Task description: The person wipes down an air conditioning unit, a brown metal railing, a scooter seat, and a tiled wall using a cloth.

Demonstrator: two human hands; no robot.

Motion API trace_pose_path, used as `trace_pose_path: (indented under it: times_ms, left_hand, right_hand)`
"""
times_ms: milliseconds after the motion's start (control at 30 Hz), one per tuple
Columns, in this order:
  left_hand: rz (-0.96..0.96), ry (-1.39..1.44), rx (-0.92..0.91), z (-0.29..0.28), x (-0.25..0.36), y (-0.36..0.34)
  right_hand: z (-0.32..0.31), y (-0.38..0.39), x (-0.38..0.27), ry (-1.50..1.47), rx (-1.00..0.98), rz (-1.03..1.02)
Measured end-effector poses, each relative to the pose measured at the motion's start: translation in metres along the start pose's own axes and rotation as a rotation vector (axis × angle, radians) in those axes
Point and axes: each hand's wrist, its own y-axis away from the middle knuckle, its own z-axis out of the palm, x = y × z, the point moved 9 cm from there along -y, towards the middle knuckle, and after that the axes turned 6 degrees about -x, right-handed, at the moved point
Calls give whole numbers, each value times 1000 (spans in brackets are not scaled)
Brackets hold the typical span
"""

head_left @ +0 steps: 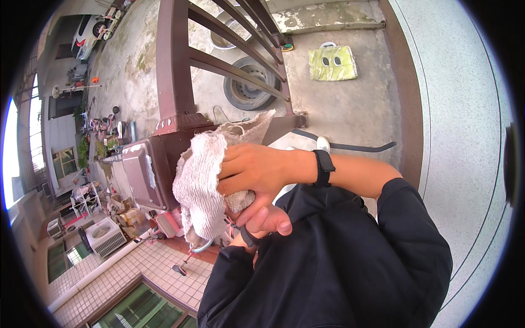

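Note:
A whitish, rough-textured cloth (199,169) hangs bunched and creased beside the brown metal railing post. My right hand (254,169) comes in from the right, a black band on its wrist, with its fingers curled over the cloth. Just below it, my left hand (265,221) is close against the right hand, its thumb and a fingertip showing and the other fingers hidden. A bunched part of the cloth lies between the two hands. One greyish corner sticks out past my right hand toward the railing.
The brown railing (175,71) rises in front, with a brown box-like metal piece (146,175) at its foot. Beyond its bars lie a wheel with a tyre (251,85) and a metal basin (224,38). A yellow-green bag (332,63) and a dark hose (355,146) lie on the concrete.

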Motion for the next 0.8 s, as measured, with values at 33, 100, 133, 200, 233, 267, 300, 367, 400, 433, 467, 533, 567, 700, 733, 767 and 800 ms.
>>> trace_pose_path:
  times_ms: [33,100,133,200,233,267,300,367,400,433,467,533,567,700,733,767,800]
  left_hand:
    - [-7,-13,-4,0,-1,-1]
    - [-18,-29,-21,5,-7,0]
    - [-22,-38,-33,9,-10,4]
    - [-17,-55,-41,16,-12,14]
    - [-7,-65,-41,17,-10,20]
    - [-2,-72,-35,16,-7,25]
    - [11,-67,-25,15,-2,27]
    - [36,-73,1,8,9,24]
    - [47,-69,20,4,13,22]
    - [62,-64,39,-1,18,19]
    - [73,-59,51,-3,21,16]
    - [88,-64,75,-7,23,7]
    - [92,-72,85,-8,22,3]
    - [76,-136,52,5,11,-13]
    - [21,-142,-10,14,3,-18]
    - [-95,-128,-102,24,-11,-21]
    - [-221,-117,-213,33,-27,-18]
  right_hand:
    - [-4,-5,5,26,-4,-6]
    - [-15,-12,14,34,26,36]
    - [-16,-12,14,26,17,33]
    - [-28,-8,20,36,142,106]
    - [-27,-6,17,39,149,94]
    - [-23,0,15,34,142,89]
    - [-13,10,15,48,80,90]
    - [11,27,13,45,-9,78]
    - [22,34,11,12,-33,101]
    - [27,38,9,17,-3,103]
    - [29,40,9,22,27,105]
    - [32,41,14,7,39,95]
    - [31,41,15,-12,45,80]
    - [15,37,38,-1,121,147]
    - [14,38,45,-7,120,148]
    - [2,42,59,-53,249,225]
    - [-6,49,70,-99,378,301]
